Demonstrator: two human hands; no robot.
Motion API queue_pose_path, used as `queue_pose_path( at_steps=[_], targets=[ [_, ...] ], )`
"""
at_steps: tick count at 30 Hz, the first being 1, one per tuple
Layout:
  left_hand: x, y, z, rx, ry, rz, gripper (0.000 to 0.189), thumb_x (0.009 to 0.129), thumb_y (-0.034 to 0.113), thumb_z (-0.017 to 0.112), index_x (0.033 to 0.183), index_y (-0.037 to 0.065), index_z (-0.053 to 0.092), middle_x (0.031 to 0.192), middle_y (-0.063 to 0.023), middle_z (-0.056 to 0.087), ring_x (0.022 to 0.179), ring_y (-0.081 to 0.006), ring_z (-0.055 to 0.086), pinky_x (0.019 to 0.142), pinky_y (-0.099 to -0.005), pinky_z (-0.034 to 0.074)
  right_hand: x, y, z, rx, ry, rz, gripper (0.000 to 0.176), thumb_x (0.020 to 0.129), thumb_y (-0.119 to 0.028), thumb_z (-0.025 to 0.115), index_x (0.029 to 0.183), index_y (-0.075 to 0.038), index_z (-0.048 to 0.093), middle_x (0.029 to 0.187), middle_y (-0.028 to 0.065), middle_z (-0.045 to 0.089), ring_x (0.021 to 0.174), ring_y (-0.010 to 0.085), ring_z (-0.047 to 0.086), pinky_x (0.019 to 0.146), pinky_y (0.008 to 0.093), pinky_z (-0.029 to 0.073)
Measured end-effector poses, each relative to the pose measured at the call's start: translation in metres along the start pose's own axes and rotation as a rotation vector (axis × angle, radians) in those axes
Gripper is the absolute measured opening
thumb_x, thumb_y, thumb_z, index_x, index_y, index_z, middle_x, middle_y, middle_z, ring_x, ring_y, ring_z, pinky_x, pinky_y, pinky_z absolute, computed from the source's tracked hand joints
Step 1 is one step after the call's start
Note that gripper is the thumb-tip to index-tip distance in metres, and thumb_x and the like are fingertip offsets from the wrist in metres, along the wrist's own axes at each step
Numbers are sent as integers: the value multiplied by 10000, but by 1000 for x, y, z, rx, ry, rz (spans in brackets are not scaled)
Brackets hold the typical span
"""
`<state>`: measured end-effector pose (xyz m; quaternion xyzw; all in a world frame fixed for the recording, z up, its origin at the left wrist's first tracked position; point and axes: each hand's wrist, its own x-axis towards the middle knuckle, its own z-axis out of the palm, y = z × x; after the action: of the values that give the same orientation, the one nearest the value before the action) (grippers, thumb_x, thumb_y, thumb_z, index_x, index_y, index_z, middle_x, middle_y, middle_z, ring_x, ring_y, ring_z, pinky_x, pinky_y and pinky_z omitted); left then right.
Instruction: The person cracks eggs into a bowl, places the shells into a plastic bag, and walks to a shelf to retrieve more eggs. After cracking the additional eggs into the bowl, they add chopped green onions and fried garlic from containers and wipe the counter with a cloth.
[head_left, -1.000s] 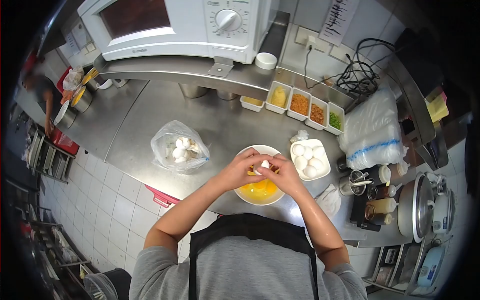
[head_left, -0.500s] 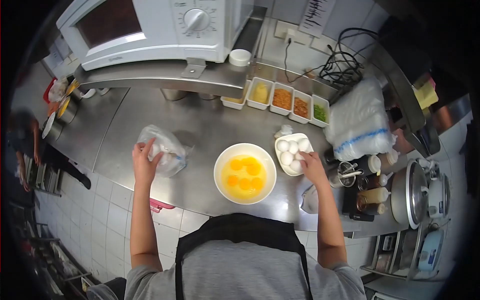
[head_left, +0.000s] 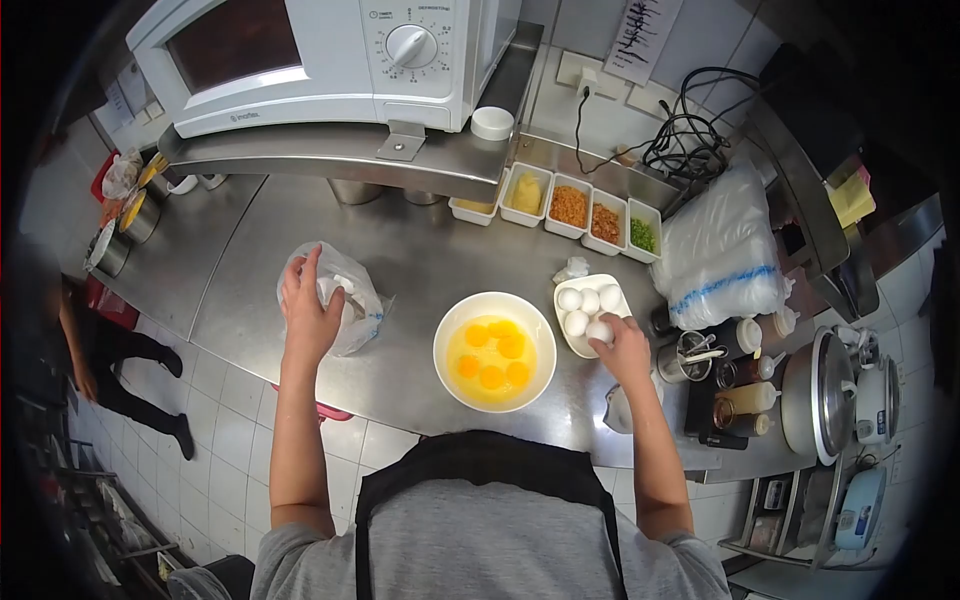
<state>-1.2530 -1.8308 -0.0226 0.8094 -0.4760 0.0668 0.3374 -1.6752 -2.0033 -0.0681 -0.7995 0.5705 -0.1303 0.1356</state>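
Note:
My left hand (head_left: 312, 308) is over a clear plastic bag (head_left: 365, 325) on the steel counter, fingers spread; white shell-like pieces show inside the bag. My right hand (head_left: 622, 350) has its fingers closed on a white egg (head_left: 599, 331) at the front edge of a white tray (head_left: 563, 290). Several other white eggs (head_left: 577, 323) lie in that tray. Between my hands stands a white bowl (head_left: 441, 342) with several raw yolks (head_left: 491, 377) in clear egg white.
A microwave (head_left: 450, 85) sits on a steel shelf (head_left: 240, 155) above the counter (head_left: 270, 215). Small containers of chopped food (head_left: 569, 204) line the back. Plastic bags (head_left: 720, 240), bottles (head_left: 750, 397) and a cooker (head_left: 815, 390) are at right. Another person's legs (head_left: 140, 375) show at left.
My right hand's fingers have closed around an egg at the tray. My left hand has shifted slightly over the bag. At left, the other person has moved and more of the legs shows.

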Motion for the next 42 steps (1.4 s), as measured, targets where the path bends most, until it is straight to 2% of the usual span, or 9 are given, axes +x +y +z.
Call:
queue_pose_path(
  at_steps=[6, 9, 19, 20, 24, 27, 31, 37, 42],
  targets=[
    [-3, 20, -5, -131, 14, 84, 623, 770, 79, 684, 1349, 136, 461, 1355, -173, 406, 1242, -367, 410, 1018, -455, 344, -37, -15, 28, 795, 149, -339, 406, 782, -162, 737, 1120, -15, 565, 1052, 113, 634, 878, 235, 616, 774, 314, 477],
    [-7, 38, 7, -203, -25, 124, 608, 765, 76, 686, 1332, 131, 471, 1347, -173, 414, 1231, -362, 419, 1009, -452, 352, -44, -26, 34, 745, 16, -385, 428, 811, -162, 725, 1167, -19, 536, 1048, 97, 631, 882, 193, 611, 813, 313, 479],
    [-26, 96, 36, -357, -270, 406, 597, 744, 68, 696, 1305, 129, 502, 1349, -170, 394, 1255, -369, 394, 1021, -458, 347, -40, -33, 23, 617, 64, -455, 420, 792, -169, 733, 1140, -27, 546, 1015, 151, 628, 924, 286, 617, 838, 364, 481],
    [-29, 107, 38, -398, -319, 474, 598, 746, 63, 696, 1308, 129, 504, 1353, -171, 392, 1271, -377, 379, 1034, -457, 344, -36, -41, 18, 677, 91, -463, 397, 824, -184, 717, 1143, -34, 535, 965, 116, 647, 850, 224, 626, 770, 319, 488],
    [-35, 137, 63, -643, -565, 641, 632, 749, 47, 715, 1339, 124, 502, 1359, -166, 451, 1258, -333, 448, 1031, -395, 395, -16, -60, 26, 1066, -297, -206, 352, 895, -269, 667, 1134, -55, 521, 818, 15, 647, 724, 88, 609, 647, 214, 460],
    [-27, 138, 80, -694, -659, 685, 579, 738, 43, 721, 1290, 102, 556, 1268, -143, 555, 1144, -309, 557, 969, -370, 457, -9, -82, 21, 1208, -515, 118, 358, 903, -317, 658, 1134, -74, 531, 806, 28, 642, 702, 85, 615, 609, 211, 473],
    [-20, 133, 78, -692, -612, 701, 507, 714, 20, 723, 1208, 74, 623, 1140, -133, 645, 1001, -302, 648, 863, -359, 525, -4, -93, 17, 1231, -606, 128, 413, 893, -333, 669, 1201, -91, 537, 840, 46, 651, 701, 95, 622, 625, 220, 511],
    [-17, 123, 76, -727, -641, 656, 507, 663, -22, 725, 1158, 62, 654, 1153, -138, 645, 1002, -308, 654, 857, -360, 536, 4, -95, 15, 1256, -702, 80, 402, 887, -147, 678, 1254, -87, 525, 886, 37, 649, 729, 107, 641, 689, 238, 548],
    [-14, 114, 76, -719, -693, 685, 467, 659, -1, 713, 1121, 50, 665, 1148, -151, 643, 969, -320, 651, 876, -368, 526, 13, -82, 16, 1083, -669, -175, 400, 842, -96, 714, 1210, -68, 561, 838, 32, 651, 691, 89, 608, 638, 226, 510]
  ],
)
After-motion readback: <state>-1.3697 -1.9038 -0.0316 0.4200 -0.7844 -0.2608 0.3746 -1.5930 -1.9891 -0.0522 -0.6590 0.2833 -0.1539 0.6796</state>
